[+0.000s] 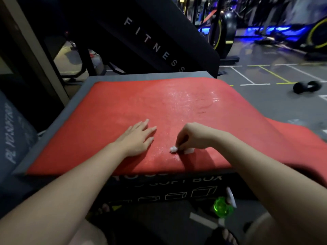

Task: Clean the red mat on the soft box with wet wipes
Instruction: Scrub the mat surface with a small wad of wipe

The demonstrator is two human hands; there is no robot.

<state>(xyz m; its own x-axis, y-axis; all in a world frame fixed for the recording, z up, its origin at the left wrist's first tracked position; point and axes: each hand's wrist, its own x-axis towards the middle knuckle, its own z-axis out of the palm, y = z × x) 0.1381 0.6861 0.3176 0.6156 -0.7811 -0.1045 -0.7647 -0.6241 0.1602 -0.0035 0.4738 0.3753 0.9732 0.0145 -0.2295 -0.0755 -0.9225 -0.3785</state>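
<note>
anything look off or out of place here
The mat sits askew: it leaves the left edge of the box bare and spills off the right side. A wet sheen covers only its far right part. A dumbbell lies loose on the floor.

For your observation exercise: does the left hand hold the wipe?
No, the left hand lies flat on the red mat; the right hand pinches the wet wipe.
</note>
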